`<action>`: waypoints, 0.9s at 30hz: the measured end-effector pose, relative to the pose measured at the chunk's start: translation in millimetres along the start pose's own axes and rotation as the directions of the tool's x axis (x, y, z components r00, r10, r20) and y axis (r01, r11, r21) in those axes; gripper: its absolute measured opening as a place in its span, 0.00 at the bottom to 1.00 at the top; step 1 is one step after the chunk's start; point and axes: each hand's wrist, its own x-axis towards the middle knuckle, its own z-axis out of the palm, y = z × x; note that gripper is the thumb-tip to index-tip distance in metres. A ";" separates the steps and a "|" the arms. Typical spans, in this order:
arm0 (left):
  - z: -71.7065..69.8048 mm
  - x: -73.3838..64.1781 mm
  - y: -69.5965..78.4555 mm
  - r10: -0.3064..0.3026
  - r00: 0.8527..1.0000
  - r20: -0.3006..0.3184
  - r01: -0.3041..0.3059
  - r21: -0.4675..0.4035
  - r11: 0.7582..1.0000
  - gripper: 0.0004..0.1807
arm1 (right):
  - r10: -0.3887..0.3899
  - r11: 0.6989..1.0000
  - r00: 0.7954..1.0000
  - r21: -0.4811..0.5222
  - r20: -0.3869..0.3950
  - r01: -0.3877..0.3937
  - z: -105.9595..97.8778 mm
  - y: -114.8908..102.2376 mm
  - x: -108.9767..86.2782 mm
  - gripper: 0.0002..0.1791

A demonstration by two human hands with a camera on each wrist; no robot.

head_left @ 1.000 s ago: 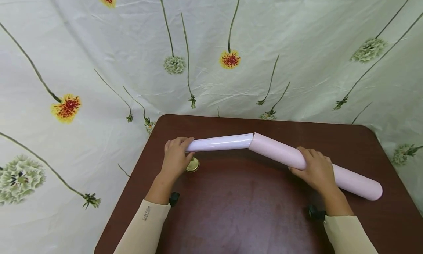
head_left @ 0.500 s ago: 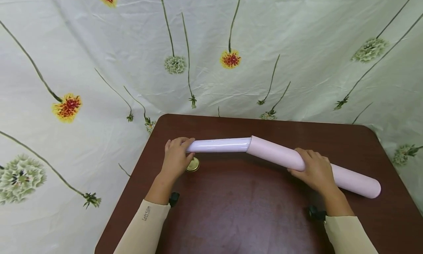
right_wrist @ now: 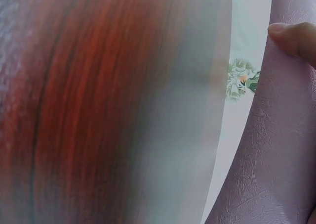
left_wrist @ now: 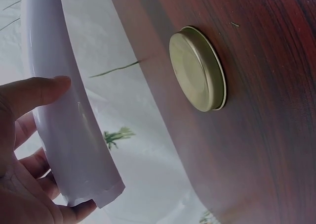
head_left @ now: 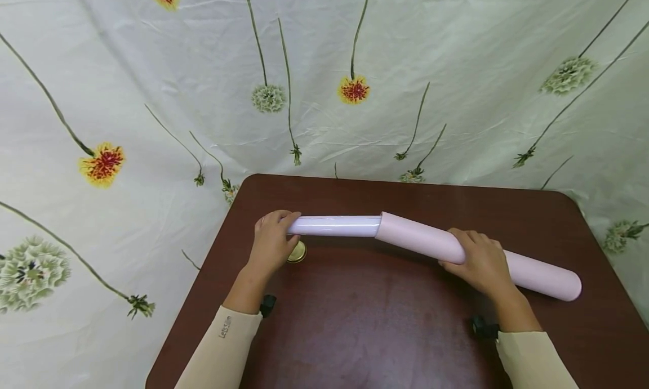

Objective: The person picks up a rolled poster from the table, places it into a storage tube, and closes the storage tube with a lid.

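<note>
My left hand [head_left: 272,240] grips the left end of a glossy white rolled sheet [head_left: 334,226], the thumb across its near side in the left wrist view. The roll's other end is hidden inside the open left end of a wider pink tube [head_left: 416,237]. Around the middle of that tube my right hand [head_left: 481,262] curls from above. White roll and pink tube meet at a slight bend, the tube slanting down to the right. Close by the left hand, a round gold metal lid [left_wrist: 192,70] lies on the table.
The dark red-brown wooden table [head_left: 355,321] has rounded far corners. A white cloth with printed flowers [head_left: 314,57] hangs behind it and along the left side.
The pink tube has shifted a little left over the white roll, so less of the roll shows. Its left end has come slightly lower in view, and the left hand has barely moved.
</note>
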 end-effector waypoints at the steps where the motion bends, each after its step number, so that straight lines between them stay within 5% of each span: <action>1: -0.2 0.0 0.2 0.000 1.000 -0.002 0.000 -0.002 1.000 0.29 | -0.002 1.000 1.000 0.001 0.000 0.002 0.3 0.2 0.2 0.40; 27: 5.8 -1.8 -1.2 0.044 0.999 0.010 -0.043 -0.025 0.999 0.30 | -0.018 0.999 1.000 0.028 0.013 0.018 2.4 -10.6 -2.6 0.40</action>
